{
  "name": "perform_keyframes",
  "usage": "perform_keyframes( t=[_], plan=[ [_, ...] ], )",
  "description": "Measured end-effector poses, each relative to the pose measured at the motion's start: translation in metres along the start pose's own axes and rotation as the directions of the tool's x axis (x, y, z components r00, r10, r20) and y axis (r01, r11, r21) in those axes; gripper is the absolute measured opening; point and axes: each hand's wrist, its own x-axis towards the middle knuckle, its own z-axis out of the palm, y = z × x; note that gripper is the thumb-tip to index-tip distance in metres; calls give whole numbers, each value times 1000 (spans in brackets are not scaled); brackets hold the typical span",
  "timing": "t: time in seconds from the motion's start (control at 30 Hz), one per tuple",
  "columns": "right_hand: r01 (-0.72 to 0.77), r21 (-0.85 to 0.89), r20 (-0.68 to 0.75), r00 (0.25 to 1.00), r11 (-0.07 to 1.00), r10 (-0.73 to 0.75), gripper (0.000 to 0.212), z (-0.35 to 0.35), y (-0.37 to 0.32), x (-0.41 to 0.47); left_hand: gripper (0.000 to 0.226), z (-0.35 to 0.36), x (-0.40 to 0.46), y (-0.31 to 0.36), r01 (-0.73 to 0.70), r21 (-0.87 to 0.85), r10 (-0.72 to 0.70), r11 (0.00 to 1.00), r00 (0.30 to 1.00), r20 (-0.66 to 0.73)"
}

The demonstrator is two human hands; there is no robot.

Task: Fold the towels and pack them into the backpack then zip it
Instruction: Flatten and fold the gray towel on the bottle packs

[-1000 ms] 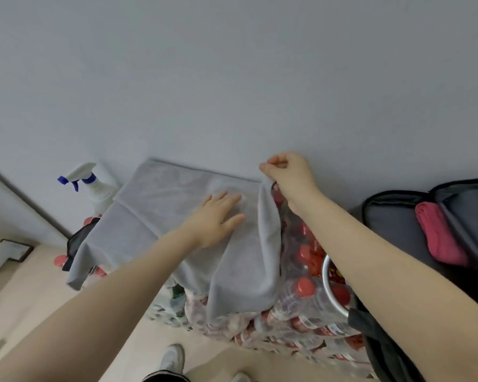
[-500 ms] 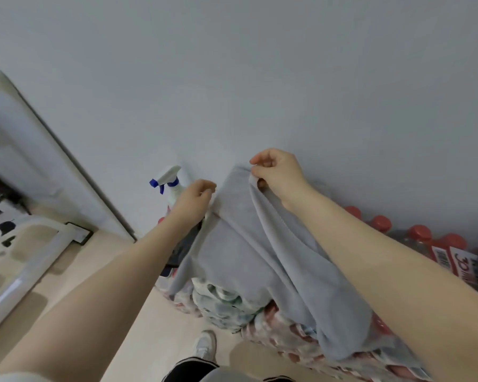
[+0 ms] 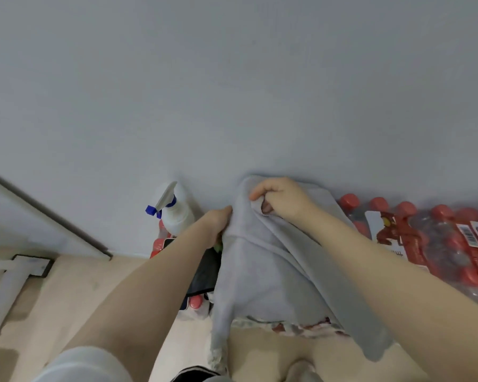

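A grey towel (image 3: 262, 274) lies folded over a stack of shrink-wrapped bottle packs against the wall, one end hanging down the front. My right hand (image 3: 280, 201) pinches the towel's far corner near the wall, fingers curled. My left hand (image 3: 217, 224) grips the towel's left edge, its fingers partly hidden under the cloth. The backpack is out of view.
A white spray bottle (image 3: 174, 213) with a blue trigger stands left of the towel by the wall. A dark cloth (image 3: 204, 274) lies beneath my left forearm. Red-capped bottle packs (image 3: 436, 241) stretch to the right. Beige floor and a white frame (image 3: 9, 282) lie at lower left.
My right hand carried the towel's right corner leftward, folding the cloth over. My left hand left the towel's top and took its left edge. The view swung left, losing the backpack.
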Motion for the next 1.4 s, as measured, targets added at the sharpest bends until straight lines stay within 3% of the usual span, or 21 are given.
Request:
perform_keyframes(
  t=[0.17, 0.3, 0.43, 0.5, 0.6, 0.7, 0.87, 0.97, 1.07, 1.13, 1.4],
  plan=[
    [165, -172, 5, 986, 971, -166, 34, 3, 0, -5, 35, -9, 7, 17, 36, -350, -11, 936, 997, 72],
    [162, -266, 83, 986, 950, -145, 25, 5, -4, -7, 18, -20, -8, 33, -69, -441, 74, 895, 997, -5],
    [194, -265, 12, 980, 945, -198, 13, -2, -14, -14, 17, -28, -37, 44, -375, -198, 365, 906, 927, -85],
    [225, -207, -52, 969, 952, -241, 10, -11, -21, -21, 17, -25, -56, 47, -545, -48, 542, 837, 838, -64],
    [299, -143, -106, 943, 943, -315, 12, -22, -33, -33, 13, -15, -88, 48, -659, -14, 659, 752, 752, -29],
    [365, -144, -130, 914, 920, -384, 14, -23, -40, -48, 8, -3, -114, 43, -663, -73, 662, 745, 749, -39],
    [386, 108, -284, 895, 916, -344, 14, -19, -39, -72, 9, 16, -136, 29, -671, -52, 657, 740, 737, -159],
    [389, 91, -309, 886, 917, -346, 12, -14, -41, -80, 19, 32, -148, 22, -586, -268, 572, 765, 809, -135],
    [351, 32, -356, 879, 936, -317, 10, -15, -38, -86, 35, 40, -154, 13, -418, -458, 484, 785, 874, 32],
    [331, -13, -388, 868, 944, -309, 14, -16, -36, -91, 40, 40, -152, 5, -377, -464, 465, 801, 881, 87],
    [352, -71, -401, 847, 933, -350, 21, -19, -22, -116, 44, 53, -172, -15, -503, -359, 545, 786, 838, 20]
  ],
)
